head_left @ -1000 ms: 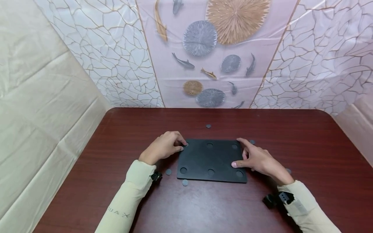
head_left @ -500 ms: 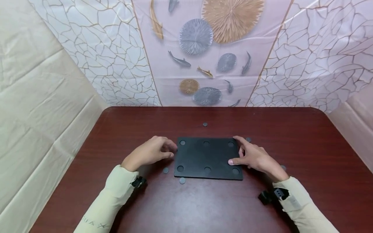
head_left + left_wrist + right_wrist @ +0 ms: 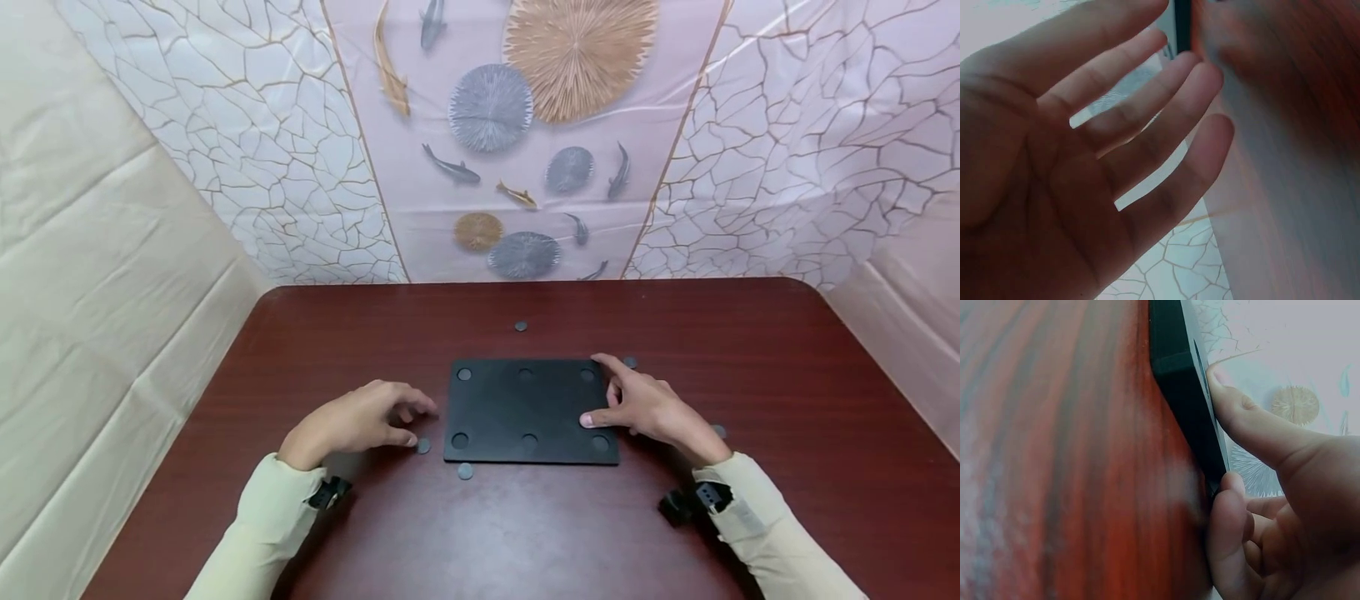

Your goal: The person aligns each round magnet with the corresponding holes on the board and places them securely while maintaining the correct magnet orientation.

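A flat black board (image 3: 528,412) with round recesses along its far and near edges lies on the table. The far left recess looks lighter, with a grey disc (image 3: 465,375) in it. My right hand (image 3: 651,414) holds the board by its right edge, thumb on the top face and the other fingers against the side, as the right wrist view also shows. My left hand (image 3: 360,423) hovers left of the board with loosely bent, spread fingers and nothing in it. Its thumb tip is beside a small grey disc (image 3: 423,446); whether they touch, I cannot tell.
More grey discs lie around the board: one in front (image 3: 465,472), one behind (image 3: 521,327), one by the right fingers (image 3: 631,362) and another near the right wrist (image 3: 719,431). Patterned cloth hangs behind the dark red wooden table (image 3: 525,533).
My left hand has left the board's far left recess, where a disc now shows, and moved left and nearer to the loose disc. The right hand keeps its hold on the board.
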Tool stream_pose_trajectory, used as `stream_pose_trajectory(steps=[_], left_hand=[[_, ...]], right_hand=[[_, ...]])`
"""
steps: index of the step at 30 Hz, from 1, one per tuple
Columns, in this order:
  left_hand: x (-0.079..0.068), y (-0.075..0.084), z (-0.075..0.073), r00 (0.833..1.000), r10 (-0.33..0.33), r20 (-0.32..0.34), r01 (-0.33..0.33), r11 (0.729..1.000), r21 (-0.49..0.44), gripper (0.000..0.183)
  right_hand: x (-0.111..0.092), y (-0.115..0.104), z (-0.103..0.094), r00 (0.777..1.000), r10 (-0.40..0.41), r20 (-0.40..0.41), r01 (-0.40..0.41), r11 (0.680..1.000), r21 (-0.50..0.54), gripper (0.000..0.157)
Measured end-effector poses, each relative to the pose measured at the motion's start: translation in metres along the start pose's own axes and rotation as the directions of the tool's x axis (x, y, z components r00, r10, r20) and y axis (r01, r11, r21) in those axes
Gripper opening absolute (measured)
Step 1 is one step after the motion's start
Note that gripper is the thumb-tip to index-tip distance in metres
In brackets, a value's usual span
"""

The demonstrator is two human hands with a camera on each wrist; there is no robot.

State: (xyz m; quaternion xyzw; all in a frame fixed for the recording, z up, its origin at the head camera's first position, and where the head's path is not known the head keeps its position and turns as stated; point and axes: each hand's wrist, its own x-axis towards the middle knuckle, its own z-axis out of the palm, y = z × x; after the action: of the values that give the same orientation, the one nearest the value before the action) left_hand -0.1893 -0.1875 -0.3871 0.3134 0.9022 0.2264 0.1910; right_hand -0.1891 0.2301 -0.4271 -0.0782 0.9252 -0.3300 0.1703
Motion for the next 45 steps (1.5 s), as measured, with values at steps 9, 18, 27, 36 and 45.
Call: stream_pose_trajectory(steps=[9,18,27,36,45], left_hand=[[0.002,-0.006,0.009,0.996,0.037,0.087,-0.036,0.999,-0.009,0.037],[0.009,-0.015,0.013,0.983,0.170,0.071,-0.163,0.982,-0.092,0.033],[0.013,-0.020,0.014,0.986,0.153,0.063,-0.145,0.982,-0.119,0.031],[0.012,-0.015,0.017,0.989,0.134,0.055,-0.129,0.988,-0.086,0.025],[0.011,-0.007,0.017,0.995,0.031,0.097,-0.030,0.999,-0.019,0.024]], right_hand=[[0.002,-0.002,0.004,1.000,0.004,0.012,-0.004,1.000,0.013,0.106],[0.001,-0.003,-0.001,1.000,0.021,0.014,-0.021,1.000,-0.006,0.106],[0.003,0.000,-0.003,1.000,0.013,0.017,-0.013,1.000,0.015,0.104],[0.003,-0.001,-0.002,1.000,0.014,0.019,-0.014,1.000,-0.010,0.105],[0.003,-0.002,-0.002,1.000,0.018,0.016,-0.018,1.000,-0.009,0.106]])
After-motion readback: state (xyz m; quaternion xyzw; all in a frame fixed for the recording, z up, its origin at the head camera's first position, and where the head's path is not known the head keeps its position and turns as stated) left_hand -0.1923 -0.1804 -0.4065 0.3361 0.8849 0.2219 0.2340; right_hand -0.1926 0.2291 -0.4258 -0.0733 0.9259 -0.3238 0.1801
